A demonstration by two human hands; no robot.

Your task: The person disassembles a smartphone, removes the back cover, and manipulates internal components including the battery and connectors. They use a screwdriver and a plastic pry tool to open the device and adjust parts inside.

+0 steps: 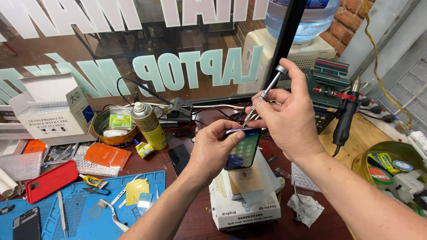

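Gripping phone [242,149], left hand [212,149] fingers wrapped; right hand [284,120] fingers pinching screwdriver [266,92].

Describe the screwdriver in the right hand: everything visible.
The screwdriver is a slim precision type, metal-looking and silver, with a flat round cap at its top and a thin shaft. It is tilted, cap up and to the right, tip down to the left at the top edge of the phone. The right hand pinches its shaft, index finger reaching the cap. The left hand holds the phone upright, screen lit.
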